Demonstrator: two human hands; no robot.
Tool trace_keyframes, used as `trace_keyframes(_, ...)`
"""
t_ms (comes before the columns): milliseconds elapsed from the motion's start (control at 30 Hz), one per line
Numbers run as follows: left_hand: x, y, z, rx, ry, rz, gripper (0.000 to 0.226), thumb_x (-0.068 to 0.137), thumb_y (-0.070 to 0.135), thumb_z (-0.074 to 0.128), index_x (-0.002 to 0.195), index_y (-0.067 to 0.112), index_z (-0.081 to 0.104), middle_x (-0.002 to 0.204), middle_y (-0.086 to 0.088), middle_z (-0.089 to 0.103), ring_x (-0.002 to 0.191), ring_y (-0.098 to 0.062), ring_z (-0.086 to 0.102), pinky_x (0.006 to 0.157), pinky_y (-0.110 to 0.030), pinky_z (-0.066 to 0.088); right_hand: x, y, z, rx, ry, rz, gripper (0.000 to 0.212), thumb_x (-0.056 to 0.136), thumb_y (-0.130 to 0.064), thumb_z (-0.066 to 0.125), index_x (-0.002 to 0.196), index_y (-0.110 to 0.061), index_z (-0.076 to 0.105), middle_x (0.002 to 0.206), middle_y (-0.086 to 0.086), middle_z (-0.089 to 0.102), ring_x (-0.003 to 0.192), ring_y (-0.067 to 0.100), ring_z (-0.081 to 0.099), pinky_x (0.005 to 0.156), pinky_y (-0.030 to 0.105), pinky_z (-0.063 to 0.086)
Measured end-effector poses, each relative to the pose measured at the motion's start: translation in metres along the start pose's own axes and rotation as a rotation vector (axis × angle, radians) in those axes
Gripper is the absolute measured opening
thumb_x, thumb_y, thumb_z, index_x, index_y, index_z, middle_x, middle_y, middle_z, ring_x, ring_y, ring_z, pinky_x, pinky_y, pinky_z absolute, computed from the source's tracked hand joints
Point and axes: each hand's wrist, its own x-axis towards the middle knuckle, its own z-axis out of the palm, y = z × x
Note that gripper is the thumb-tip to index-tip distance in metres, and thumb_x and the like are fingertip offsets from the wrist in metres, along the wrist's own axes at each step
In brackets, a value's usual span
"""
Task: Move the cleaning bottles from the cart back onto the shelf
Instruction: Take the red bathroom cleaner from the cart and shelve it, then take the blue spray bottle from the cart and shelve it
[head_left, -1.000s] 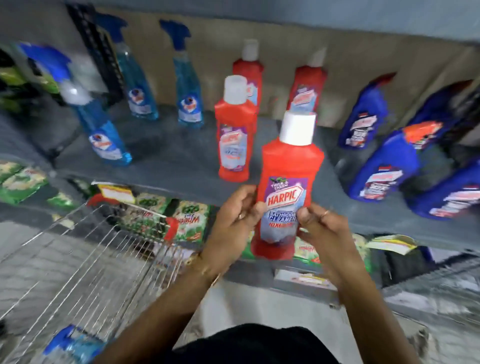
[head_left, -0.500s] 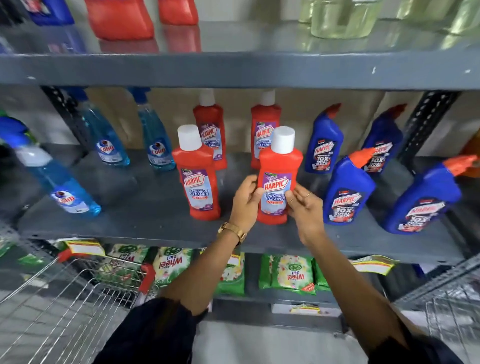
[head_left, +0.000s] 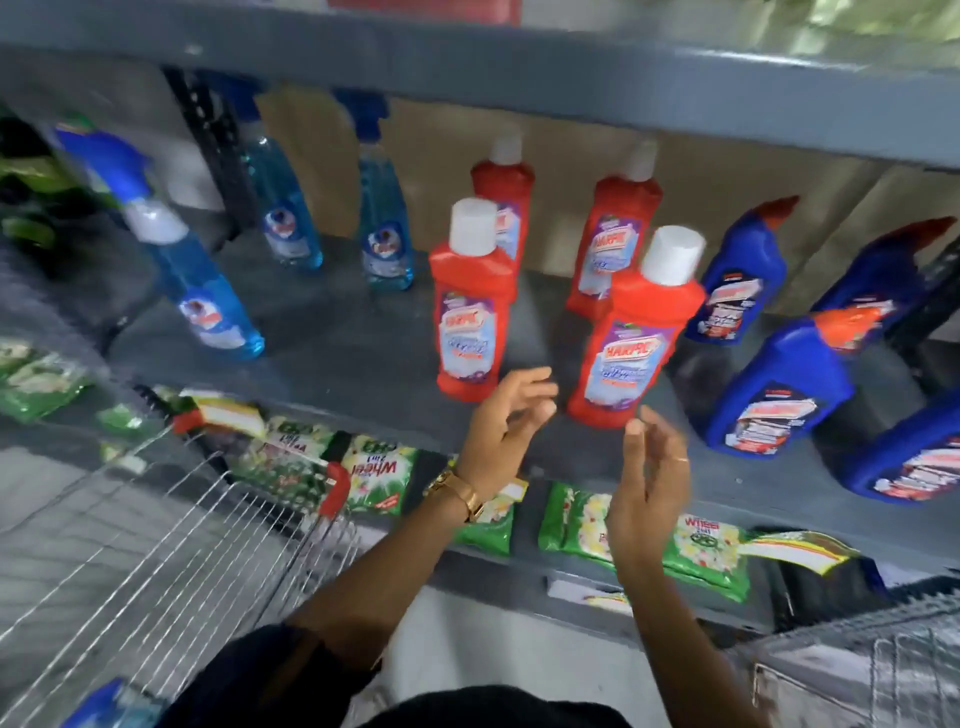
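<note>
Both hands have let go of the red bottle (head_left: 631, 332) since half a second ago; it now stands on its own near the shelf's (head_left: 337, 358) front edge, right of the other front red bottle (head_left: 470, 306). Slight tilt in view, maybe lens or blur, can't tell.

Left to right: cart (head_left: 171, 530) at lower left, one blue bottle (head_left: 111, 706) showing in its near corner. Left hand (head_left: 501, 431) apart, empty, just short of the placed bottle. Right hand (head_left: 649, 478) apart, empty, just below it.

Read: that placement looks done. Cart not cleared yet; blue bottle probably next.
</note>
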Motion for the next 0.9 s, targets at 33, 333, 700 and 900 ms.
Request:
trace_keyframes(33, -0.017, -0.002, -0.015, -0.014, 0.015, -0.006, 0.037, 0.093, 0.012, 0.056, 0.130, 0.012, 0.050, 0.112, -0.005, 0.070, 0.103, -0.014, 0.067, 0.090, -0.024, 0.053, -0.019, 0.000, 0.005, -0.077, -0.057, -0.050, 0.019, 0.095, -0.033, 0.050, 0.104, -0.020, 0.059, 0.105, 0.009, 0.065, 0.099, 0.019, 0.061, 0.089, 0.030, 0.048)
trace_keyframes(333, -0.167, -0.064, -0.203, 0.157, 0.600, -0.232, 0.015, 0.091, 0.013, 0.058, 0.106, 0.013, 0.061, 0.100, -0.018, 0.069, 0.090, -0.036, 0.068, 0.076, -0.046, 0.058, -0.163, -0.010, 0.133, -0.393, -1.065, -0.224, 0.025, 0.093, -0.030, 0.045, 0.087, -0.015, 0.064, 0.085, 0.009, 0.065, 0.086, 0.020, 0.054, 0.076, 0.030, 0.040)
trace_keyframes(700, -0.361, -0.274, -0.316, 0.296, 0.641, -1.429, 0.045, 0.092, 0.023, 0.057, 0.119, -0.012, 0.051, 0.127, -0.033, 0.056, 0.118, -0.042, 0.054, 0.090, -0.041, 0.042, -0.320, 0.057, 0.239, -1.015, -1.617, -0.430, 0.018, 0.090, -0.026, 0.048, 0.094, -0.020, 0.065, 0.094, 0.010, 0.070, 0.090, 0.032, 0.063, 0.072, 0.035, 0.048)
trace_keyframes(900, -0.380, -0.326, -0.300, -0.032, 0.801, -1.567, 0.060, 0.094, 0.032, 0.052, 0.130, -0.014, 0.043, 0.136, -0.033, 0.048, 0.126, -0.042, 0.048, 0.102, -0.043, 0.039, -0.319, 0.065, 0.239, -1.079, -1.552, -0.565, 0.019, 0.092, -0.028, 0.046, 0.093, -0.022, 0.065, 0.086, 0.008, 0.073, 0.080, 0.031, 0.066, 0.059, 0.031, 0.034)
